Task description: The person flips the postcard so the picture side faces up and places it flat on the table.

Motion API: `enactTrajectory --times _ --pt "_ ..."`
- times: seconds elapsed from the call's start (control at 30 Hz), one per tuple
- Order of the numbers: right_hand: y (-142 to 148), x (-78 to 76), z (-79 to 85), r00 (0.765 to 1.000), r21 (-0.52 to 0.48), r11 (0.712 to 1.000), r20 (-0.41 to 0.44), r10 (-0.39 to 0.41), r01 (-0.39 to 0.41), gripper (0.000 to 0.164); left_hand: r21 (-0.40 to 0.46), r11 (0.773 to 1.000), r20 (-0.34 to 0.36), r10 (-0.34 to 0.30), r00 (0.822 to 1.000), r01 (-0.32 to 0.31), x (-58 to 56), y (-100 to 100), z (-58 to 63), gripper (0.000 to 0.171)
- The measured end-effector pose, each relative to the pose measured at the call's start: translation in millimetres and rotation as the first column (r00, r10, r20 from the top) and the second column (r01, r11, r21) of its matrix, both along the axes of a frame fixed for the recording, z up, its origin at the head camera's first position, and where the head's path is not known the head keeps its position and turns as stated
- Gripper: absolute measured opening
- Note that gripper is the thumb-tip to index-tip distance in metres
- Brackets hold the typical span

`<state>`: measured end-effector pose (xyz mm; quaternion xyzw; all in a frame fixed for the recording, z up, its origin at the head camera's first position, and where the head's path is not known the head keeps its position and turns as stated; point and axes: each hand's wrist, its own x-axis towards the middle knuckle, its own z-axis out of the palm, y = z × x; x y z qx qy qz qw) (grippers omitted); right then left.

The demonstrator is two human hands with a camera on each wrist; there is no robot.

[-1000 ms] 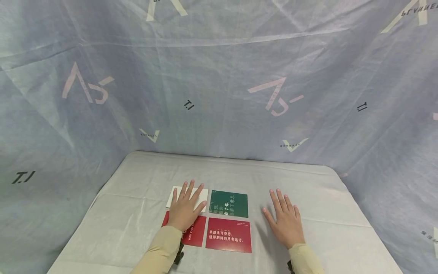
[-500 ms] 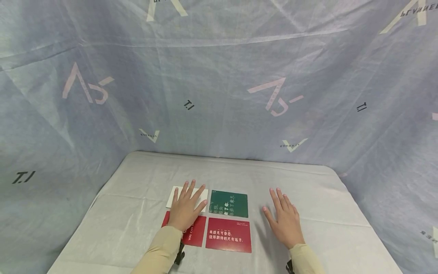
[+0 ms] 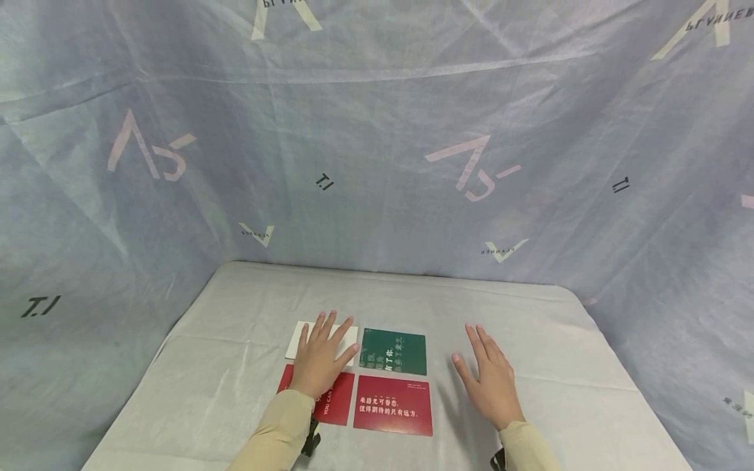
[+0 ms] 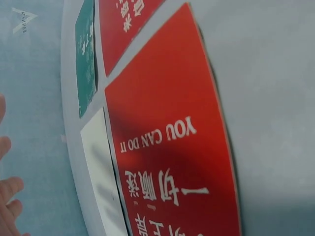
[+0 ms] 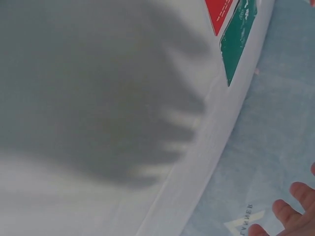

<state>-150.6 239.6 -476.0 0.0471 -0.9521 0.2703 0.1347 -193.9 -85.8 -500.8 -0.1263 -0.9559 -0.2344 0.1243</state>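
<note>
My left hand (image 3: 318, 366) hovers with fingers spread over the left pair of cards, partly hiding them. Beneath it lie a white card (image 3: 349, 335) at the back and a red card (image 4: 167, 98) lettered "YOU CAN DO IT" in front. Right of these are a green card (image 3: 393, 351) with white characters and a second red card (image 3: 393, 405) with two lines of white writing. All the cards lie flat in a two-by-two layout. My right hand (image 3: 490, 379) is held above the cloth to the right of the cards, fingers straight, holding nothing; its shadow falls below.
A pale cloth covers the table (image 3: 565, 366). Grey-blue fabric (image 3: 377, 196) with printed letters hangs behind and along both sides. Each wrist wears a dark strap below a beige sleeve (image 3: 273, 425).
The fingers of my right hand have drawn closer together and the hand has turned slightly onto its edge. My left hand has barely moved. The cards lie as before.
</note>
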Motion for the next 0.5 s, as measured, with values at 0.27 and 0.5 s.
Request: enactTrajectory --times 0.27,0.5 --pt "0.7 2.7 3.5 1.000 -0.046 0.999 0.014 0.000 0.001 0.066 0.056 0.998 0.005 -0.013 1.000 0.012 0.1 2.3 -0.2 0.062" --pt "-0.1 3.3 5.4 1.000 -0.065 0.998 0.015 -0.010 0.011 0.064 0.066 0.998 -0.021 -0.025 0.999 0.026 -0.4 3.2 -2.8 0.063"
